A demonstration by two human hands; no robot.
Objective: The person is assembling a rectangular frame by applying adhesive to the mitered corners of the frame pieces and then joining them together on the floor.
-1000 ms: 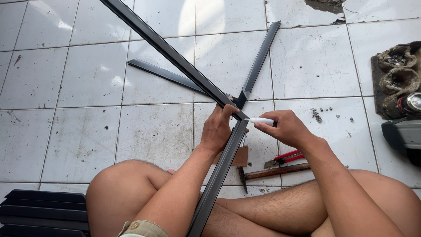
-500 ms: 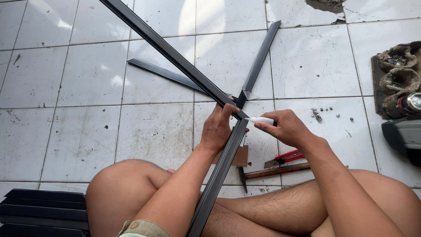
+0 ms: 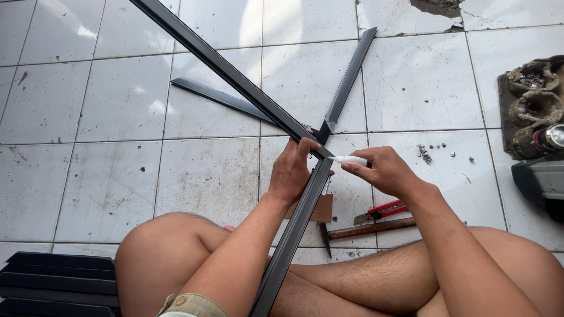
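We're down on a worn white tiled floor [image 3: 205, 176], a makeshift home workshop by the look of it, with the person sitting cross-legged right on the tiles. Just below the fingers lie a hammer [image 3: 364, 229] and red-handled pliers [image 3: 385, 209], loose screws [image 3: 424, 152] scatter just right of them, and dark metal frame strips [image 3: 346, 82] fan out above.

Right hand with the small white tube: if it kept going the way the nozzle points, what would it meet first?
The right hand aims the white tube leftward; it would likely meet the corner joint of the dark frame strips first, held by the left hand.
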